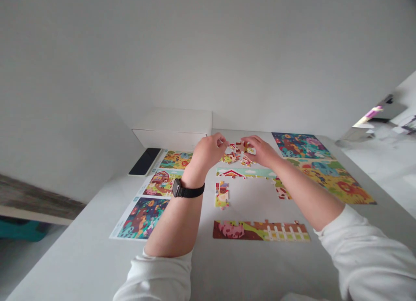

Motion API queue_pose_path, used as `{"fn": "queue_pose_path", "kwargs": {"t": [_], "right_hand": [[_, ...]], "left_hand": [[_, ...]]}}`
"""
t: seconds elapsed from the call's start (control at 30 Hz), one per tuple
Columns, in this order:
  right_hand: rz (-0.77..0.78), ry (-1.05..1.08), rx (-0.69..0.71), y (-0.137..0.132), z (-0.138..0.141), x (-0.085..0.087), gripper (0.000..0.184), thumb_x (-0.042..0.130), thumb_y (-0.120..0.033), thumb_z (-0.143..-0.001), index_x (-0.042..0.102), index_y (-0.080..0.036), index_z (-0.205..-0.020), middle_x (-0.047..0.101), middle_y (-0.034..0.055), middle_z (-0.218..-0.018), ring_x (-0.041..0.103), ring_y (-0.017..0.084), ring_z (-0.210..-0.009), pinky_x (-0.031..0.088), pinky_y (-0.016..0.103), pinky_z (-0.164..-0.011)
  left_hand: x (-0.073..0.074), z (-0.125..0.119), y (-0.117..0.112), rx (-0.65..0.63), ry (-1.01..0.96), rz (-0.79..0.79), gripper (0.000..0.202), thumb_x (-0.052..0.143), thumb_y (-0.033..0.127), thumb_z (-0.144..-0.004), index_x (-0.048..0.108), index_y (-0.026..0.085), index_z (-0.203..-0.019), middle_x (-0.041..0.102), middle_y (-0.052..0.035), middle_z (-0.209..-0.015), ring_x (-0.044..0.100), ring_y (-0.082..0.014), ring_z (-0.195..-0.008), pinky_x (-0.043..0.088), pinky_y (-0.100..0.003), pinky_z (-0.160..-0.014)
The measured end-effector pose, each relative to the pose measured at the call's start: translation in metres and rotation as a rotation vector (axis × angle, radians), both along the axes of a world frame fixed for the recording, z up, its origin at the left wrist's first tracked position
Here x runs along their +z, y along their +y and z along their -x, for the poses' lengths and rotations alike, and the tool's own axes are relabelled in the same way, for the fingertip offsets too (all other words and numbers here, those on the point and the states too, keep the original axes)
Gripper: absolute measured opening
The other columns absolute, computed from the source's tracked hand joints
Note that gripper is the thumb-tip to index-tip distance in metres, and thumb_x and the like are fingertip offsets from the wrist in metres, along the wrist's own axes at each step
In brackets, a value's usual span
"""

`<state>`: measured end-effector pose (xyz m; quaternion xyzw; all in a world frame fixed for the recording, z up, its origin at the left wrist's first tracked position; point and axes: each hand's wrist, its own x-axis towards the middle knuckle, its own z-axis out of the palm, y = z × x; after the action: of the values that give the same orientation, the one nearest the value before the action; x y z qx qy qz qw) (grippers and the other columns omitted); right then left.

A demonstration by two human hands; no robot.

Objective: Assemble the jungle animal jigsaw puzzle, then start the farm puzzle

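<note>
Left grip (205,153) and right grip (260,150) curl toward each other, fingertips at opposite edges of a jigsaw-piece cluster (237,153); you cannot confirm a clamp from this view. Your table (74,249) carries printed picture sheets (141,218) on your left and a large picture panel (331,179) on your right. Nearer you lies a fence-pattern puzzle strip (261,231); a barn-roof strip (242,173) lies ahead. A narrow column of joined pieces (222,195) stands apart. Your cluster sits at the table's far centre, brightly coloured, its joins too small to judge.
</note>
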<state>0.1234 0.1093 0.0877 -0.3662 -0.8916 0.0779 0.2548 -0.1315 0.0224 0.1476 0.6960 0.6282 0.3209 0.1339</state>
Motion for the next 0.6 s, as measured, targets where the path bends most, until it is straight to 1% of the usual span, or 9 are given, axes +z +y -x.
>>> {"fn": "queue_pose_path", "kwargs": {"t": [0.1, 0.2, 0.3, 0.37, 0.5, 0.57, 0.6], "right_hand": [[-0.008, 0.085, 0.017, -0.041, -0.014, 0.013, 0.054, 0.068, -0.020, -0.092, 0.058, -0.028, -0.145, 0.061, 0.0109, -0.135, 0.070, 0.026, -0.109, 0.057, 0.042, -0.103], [-0.011, 0.155, 0.023, -0.076, -0.028, 0.013, 0.057, 0.067, -0.017, -0.092, 0.056, -0.031, -0.146, 0.061, 0.0106, -0.135, 0.070, 0.026, -0.107, 0.059, 0.046, -0.102], [0.030, 0.226, 0.017, -0.104, -0.040, 0.002, 0.058, 0.066, -0.017, -0.093, 0.055, -0.032, -0.148, 0.060, 0.0110, -0.137, 0.070, 0.026, -0.106, 0.062, 0.047, -0.099], [0.061, 0.266, 0.011, -0.119, -0.048, -0.009, 0.056, 0.067, -0.020, -0.094, 0.056, -0.033, -0.147, 0.060, 0.0112, -0.139, 0.070, 0.025, -0.104, 0.062, 0.047, -0.098], [0.164, 0.416, 0.009, -0.139, -0.063, -0.031, 0.050, 0.068, -0.033, -0.096, 0.058, -0.033, -0.145, 0.057, 0.0114, -0.146, 0.071, 0.019, -0.094, 0.063, 0.042, -0.093], [0.244, 0.474, -0.041, -0.142, -0.071, -0.039, 0.050, 0.068, -0.042, -0.096, 0.058, -0.031, -0.144, 0.059, 0.0117, -0.144, 0.071, 0.020, -0.095, 0.063, 0.040, -0.089], [0.294, 0.488, -0.078, -0.141, -0.075, -0.042, 0.050, 0.067, -0.046, -0.096, 0.059, -0.031, -0.143, 0.062, 0.0113, -0.140, 0.071, 0.020, -0.096, 0.063, 0.039, -0.088]], "left_hand": [[-0.005, -0.017, -0.003, -0.100, -0.057, 0.019, 0.025, 0.062, 0.040, -0.098, 0.075, 0.021, -0.107, 0.081, -0.0066, -0.097, 0.070, -0.0197, -0.082, 0.045, -0.028, -0.071], [-0.012, -0.038, -0.010, -0.217, -0.107, 0.063, 0.025, 0.060, 0.040, -0.099, 0.074, 0.021, -0.106, 0.081, -0.0061, -0.094, 0.070, -0.0184, -0.078, 0.045, -0.027, -0.068], [-0.019, -0.058, -0.021, -0.314, -0.136, 0.129, 0.022, 0.061, 0.039, -0.097, 0.073, 0.021, -0.099, 0.081, -0.0059, -0.090, 0.070, -0.0177, -0.072, 0.045, -0.027, -0.064], [-0.026, -0.068, -0.029, -0.356, -0.148, 0.134, 0.020, 0.063, 0.038, -0.095, 0.072, 0.020, -0.094, 0.081, -0.0058, -0.087, 0.070, -0.0175, -0.071, 0.045, -0.027, -0.062], [-0.046, -0.081, -0.039, -0.402, -0.210, 0.154, 0.017, 0.062, 0.035, -0.094, 0.069, 0.020, -0.093, 0.082, -0.0063, -0.085, 0.072, -0.0173, -0.072, 0.047, -0.027, -0.065], [-0.056, -0.087, -0.042, -0.418, -0.239, 0.172, 0.014, 0.061, 0.033, -0.094, 0.068, 0.020, -0.093, 0.083, -0.0062, -0.086, 0.073, -0.0173, -0.074, 0.049, -0.027, -0.067], [-0.061, -0.089, -0.043, -0.422, -0.244, 0.171, 0.013, 0.061, 0.032, -0.094, 0.067, 0.021, -0.093, 0.083, -0.0060, -0.086, 0.073, -0.0173, -0.074, 0.049, -0.027, -0.068]]}}
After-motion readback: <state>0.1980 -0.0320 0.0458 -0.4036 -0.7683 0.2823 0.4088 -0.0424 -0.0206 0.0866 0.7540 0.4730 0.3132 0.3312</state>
